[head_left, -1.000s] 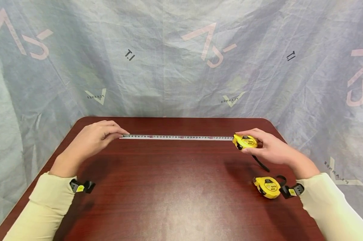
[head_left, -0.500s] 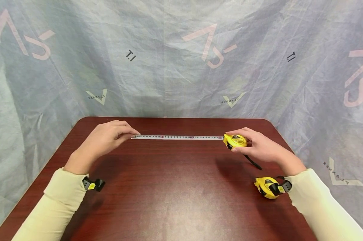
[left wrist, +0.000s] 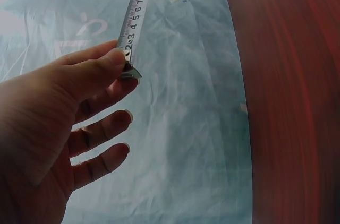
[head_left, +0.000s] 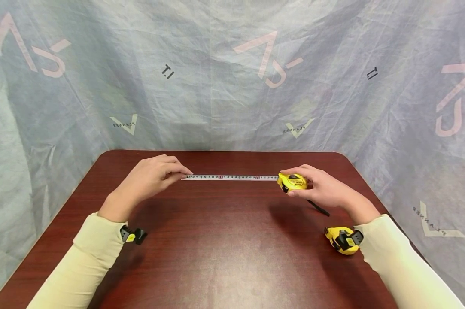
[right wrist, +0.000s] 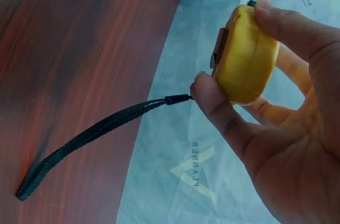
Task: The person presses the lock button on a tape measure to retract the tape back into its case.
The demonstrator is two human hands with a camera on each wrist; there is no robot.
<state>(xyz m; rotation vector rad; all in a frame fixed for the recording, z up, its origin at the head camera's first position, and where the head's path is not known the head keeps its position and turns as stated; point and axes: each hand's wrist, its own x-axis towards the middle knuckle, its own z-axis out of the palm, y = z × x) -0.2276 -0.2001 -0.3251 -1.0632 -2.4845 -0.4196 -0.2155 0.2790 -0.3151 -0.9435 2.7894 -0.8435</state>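
Observation:
A yellow tape measure (head_left: pixel 293 182) is held in my right hand (head_left: pixel 325 189), fingers and thumb around its case. Its white blade (head_left: pixel 236 177), printed with black and red numbers, stretches level to the left above the table. Between thumb and forefinger my left hand (head_left: pixel 155 176) pinches the blade near its zero end; the metal end hook (left wrist: pixel 130 72) shows just below the thumb in the left wrist view. From the case in my right hand hangs a black wrist strap (right wrist: pixel 101 131). A second yellow tape measure (head_left: pixel 338 240) lies on the table, partly hidden by the right wrist's camera.
The reddish-brown table (head_left: pixel 217 240) has rounded far corners. Grey-blue cloth (head_left: pixel 217 86) with printed letters hangs behind it and at both sides. A black wrist camera (head_left: pixel 133 235) sits at the left cuff, another (head_left: pixel 350 240) at the right.
My hands have come closer together, the left moving right and the right moving left. The exposed blade between them has become shorter as it runs back into the case.

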